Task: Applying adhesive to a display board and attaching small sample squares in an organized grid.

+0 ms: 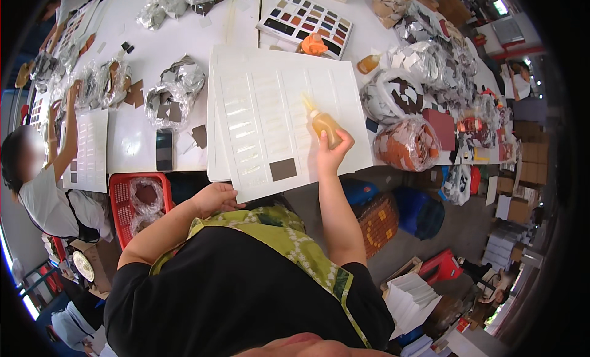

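My right hand point(332, 153) grips a small squeeze bottle of amber glue point(322, 122), its yellow nozzle tilted toward a large white card point(276, 92) ruled into columns of empty boxes. Wet streaks of glue shine in the card's left columns. One brown square swatch point(283, 169) is stuck near the card's lower edge. My left hand point(216, 197) rests at the table's near edge, just below the card's lower left corner, fingers loosely curled, holding nothing that I can see.
A black phone point(164, 149) lies left of the card. Clear bags of swatches point(169, 105) and an orange-filled bag point(407, 143) crowd the table. A red basket point(138, 200) sits at my left. Another person point(37, 191) works at the left side. A finished colour chart point(307, 22) lies beyond.
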`<state>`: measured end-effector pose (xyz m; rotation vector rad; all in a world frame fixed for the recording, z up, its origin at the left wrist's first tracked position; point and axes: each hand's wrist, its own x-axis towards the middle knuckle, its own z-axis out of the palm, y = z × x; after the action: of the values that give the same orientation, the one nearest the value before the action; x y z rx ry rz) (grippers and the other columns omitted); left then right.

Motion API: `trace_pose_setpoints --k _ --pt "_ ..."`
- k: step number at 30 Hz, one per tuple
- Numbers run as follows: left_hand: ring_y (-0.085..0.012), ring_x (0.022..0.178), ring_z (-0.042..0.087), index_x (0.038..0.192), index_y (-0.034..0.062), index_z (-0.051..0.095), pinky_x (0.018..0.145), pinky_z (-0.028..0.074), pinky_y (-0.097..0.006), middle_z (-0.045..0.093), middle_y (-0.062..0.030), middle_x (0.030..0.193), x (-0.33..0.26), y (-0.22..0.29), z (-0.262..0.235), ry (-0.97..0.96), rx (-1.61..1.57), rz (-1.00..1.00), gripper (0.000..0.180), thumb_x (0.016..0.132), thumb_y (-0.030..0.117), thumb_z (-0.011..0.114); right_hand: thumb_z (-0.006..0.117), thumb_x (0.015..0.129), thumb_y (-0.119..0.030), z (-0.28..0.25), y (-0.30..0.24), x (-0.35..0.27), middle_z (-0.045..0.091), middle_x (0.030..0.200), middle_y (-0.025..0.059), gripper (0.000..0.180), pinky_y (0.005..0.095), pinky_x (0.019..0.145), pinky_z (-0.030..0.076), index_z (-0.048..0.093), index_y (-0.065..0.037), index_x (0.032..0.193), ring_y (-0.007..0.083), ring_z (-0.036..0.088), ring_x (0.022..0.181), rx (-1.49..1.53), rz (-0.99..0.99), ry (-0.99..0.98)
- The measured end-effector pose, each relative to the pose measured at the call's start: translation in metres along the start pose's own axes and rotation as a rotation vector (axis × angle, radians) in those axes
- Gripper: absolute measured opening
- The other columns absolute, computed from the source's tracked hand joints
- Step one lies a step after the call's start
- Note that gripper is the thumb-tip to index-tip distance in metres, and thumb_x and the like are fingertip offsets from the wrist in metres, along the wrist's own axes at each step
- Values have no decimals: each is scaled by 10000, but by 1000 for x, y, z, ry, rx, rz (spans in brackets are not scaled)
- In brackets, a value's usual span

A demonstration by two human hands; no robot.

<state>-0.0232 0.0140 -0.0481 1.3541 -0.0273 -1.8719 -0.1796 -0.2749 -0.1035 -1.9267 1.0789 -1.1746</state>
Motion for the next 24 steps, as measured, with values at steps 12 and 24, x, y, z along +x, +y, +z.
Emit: trace_pose_setpoints --k 12,24 --pt "-196 976 620 1036 -23 576 828 487 -294 635 -115 1011 -2 2 3 29 -10 13 226 947 148 459 658 822 -114 25 -3 25 409 1100 130 368 388 942 353 407 -50 1083 268 423 1052 40 53 -21" --pt "-135 831 610 988 -18 613 764 487 -250 653 -86 940 4 -4 -3 54 1 6 208 931 143 494 659 818 -115 45 -7 39 405 1106 136 360 404 954 346 414 -48 1074 279 415 1080 138 84 -75"
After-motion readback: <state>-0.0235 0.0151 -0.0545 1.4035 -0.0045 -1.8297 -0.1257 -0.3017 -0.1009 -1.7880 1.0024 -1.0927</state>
